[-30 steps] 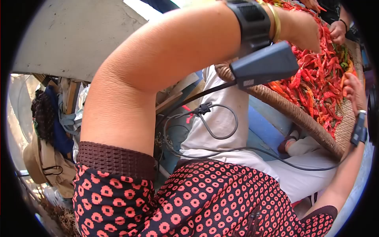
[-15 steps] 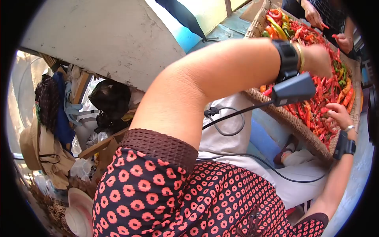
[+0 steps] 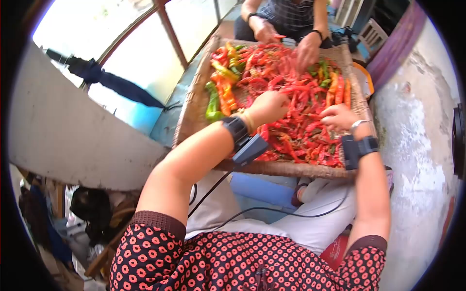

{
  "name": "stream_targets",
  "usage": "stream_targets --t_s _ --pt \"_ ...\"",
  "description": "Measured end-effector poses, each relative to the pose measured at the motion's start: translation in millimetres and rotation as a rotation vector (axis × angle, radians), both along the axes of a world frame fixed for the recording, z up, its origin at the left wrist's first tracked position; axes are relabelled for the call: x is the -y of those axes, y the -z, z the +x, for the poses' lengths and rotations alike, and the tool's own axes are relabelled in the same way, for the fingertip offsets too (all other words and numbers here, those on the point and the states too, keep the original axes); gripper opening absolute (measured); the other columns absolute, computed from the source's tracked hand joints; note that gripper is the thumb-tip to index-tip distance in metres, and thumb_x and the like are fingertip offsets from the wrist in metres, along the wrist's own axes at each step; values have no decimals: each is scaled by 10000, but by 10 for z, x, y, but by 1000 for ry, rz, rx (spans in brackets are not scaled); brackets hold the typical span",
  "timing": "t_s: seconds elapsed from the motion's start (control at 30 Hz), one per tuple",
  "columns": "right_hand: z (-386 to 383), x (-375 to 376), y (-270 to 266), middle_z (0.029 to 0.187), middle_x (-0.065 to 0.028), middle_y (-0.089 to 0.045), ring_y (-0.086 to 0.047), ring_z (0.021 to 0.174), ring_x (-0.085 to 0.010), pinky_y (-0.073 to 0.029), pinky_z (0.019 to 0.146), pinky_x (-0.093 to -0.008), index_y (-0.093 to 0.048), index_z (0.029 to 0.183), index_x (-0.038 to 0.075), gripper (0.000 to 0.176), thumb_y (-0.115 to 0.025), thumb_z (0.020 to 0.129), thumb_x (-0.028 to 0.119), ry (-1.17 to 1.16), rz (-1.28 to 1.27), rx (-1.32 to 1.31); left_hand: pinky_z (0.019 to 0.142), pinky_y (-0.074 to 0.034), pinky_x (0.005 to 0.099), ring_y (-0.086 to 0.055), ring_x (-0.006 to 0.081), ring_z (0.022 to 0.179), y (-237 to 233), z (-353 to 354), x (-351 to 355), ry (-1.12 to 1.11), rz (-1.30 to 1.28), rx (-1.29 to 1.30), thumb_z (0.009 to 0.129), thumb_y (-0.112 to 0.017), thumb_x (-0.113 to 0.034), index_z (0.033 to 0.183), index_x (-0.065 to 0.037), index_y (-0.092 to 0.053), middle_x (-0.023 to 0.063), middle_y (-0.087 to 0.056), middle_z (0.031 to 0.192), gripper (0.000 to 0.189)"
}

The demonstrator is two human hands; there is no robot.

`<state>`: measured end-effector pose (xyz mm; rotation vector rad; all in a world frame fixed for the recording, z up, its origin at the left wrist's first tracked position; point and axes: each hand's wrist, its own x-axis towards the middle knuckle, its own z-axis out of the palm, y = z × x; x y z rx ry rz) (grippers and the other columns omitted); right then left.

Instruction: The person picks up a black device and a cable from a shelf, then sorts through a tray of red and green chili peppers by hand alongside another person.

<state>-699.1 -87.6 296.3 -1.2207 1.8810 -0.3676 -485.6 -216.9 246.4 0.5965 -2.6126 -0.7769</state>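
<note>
A shallow woven basket (image 3: 180, 121) rests in front of my lap, filled mostly with red chili peppers (image 3: 291, 131). My left hand (image 3: 268, 107) is over the middle of the heap, its fingers curled in; whatever they hold is hidden. On the right side, my right hand (image 3: 340, 118) has thumb and fingers pinched on a red chili pepper (image 3: 314, 116) just above the pile. Orange peppers (image 3: 333, 89) lie beyond that hand. Along the left side are a green pepper (image 3: 212, 99) and yellow and orange ones.
Across the basket, another person's two hands (image 3: 264, 30) work among the peppers at the far edge. A folded dark umbrella (image 3: 121, 88) hangs at left. A black cable (image 3: 257, 208) crosses my lap. The worn wall (image 3: 412, 145) stands close at right.
My view has swung right and now faces the basket squarely. My left hand has drawn back from the far part of the pile to its middle. My right hand stays at the right side.
</note>
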Motion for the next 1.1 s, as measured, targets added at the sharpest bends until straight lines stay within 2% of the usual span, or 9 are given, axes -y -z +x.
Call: stream_targets --t_s 0.1,0.23,0.43,0.63,0.7,0.83,0.9,1.0,1.1 --pt "96 178 532 733 -39 -604 -565 601 -107 -460 527 -239 -603 950 19 264 -626 729 161 -156 -39 53 644 -460 400 -566 310 736 443 48 121 49 -358 -16 698 -592 -236 780 -50 -625 148 -578 764 205" --pt "300 355 626 797 -95 -635 -604 636 -163 -481 599 -305 -611 933 21 283 -636 708 192 -277 -150 -157 708 -454 382 -548 297 811 337 203 103 150 -270 93 686 -601 -214 839 -58 -624 128 -560 815 220" --pt "543 426 644 801 -112 -629 -599 775 -265 -469 692 -370 -637 778 67 265 -634 671 309 -28 -332 -622 713 -455 363 -549 277 801 285 220 25 119 -210 219 664 -616 -183 852 -73 -638 106 -533 841 219" --pt "337 325 569 746 -110 -616 -602 739 -216 -475 685 -331 -622 802 62 214 -627 649 212 -65 -360 -241 702 -452 348 -552 255 795 122 247 92 161 -77 -82 653 -591 -142 743 -63 -651 112 -582 762 134" --pt "318 219 374 659 -41 -593 -564 557 -110 -455 497 -253 -599 776 16 139 -623 701 131 86 -330 291 652 -459 331 -575 222 719 138 238 161 76 180 -63 673 -580 -138 751 -48 -647 108 -591 753 137" --pt "206 209 281 615 -31 -561 -518 473 -79 -395 415 -200 -583 886 9 178 -590 773 146 501 -692 677 515 -412 190 -488 32 560 -57 252 130 -62 810 -122 802 -559 -107 836 -16 -627 -19 -571 680 119" --pt "119 244 424 657 -50 -594 -551 522 -97 -424 449 -221 -598 917 1 225 -590 774 175 736 -645 298 514 -415 173 -506 33 559 -73 222 98 -64 807 -190 828 -542 -121 871 -41 -615 -19 -579 679 116" --pt "183 232 513 751 -62 -629 -591 608 -124 -470 546 -245 -628 871 16 259 -614 754 247 351 -610 -64 496 -429 181 -535 60 552 -104 177 60 -196 1047 -362 857 -509 -149 843 -54 -590 1 -592 683 126" --pt "515 228 227 741 -27 -592 -551 561 -79 -447 464 -213 -587 974 20 259 -569 805 215 147 -371 354 512 -441 192 -556 74 583 -94 154 42 -206 1076 -384 847 -523 -138 835 -53 -587 13 -598 698 107"
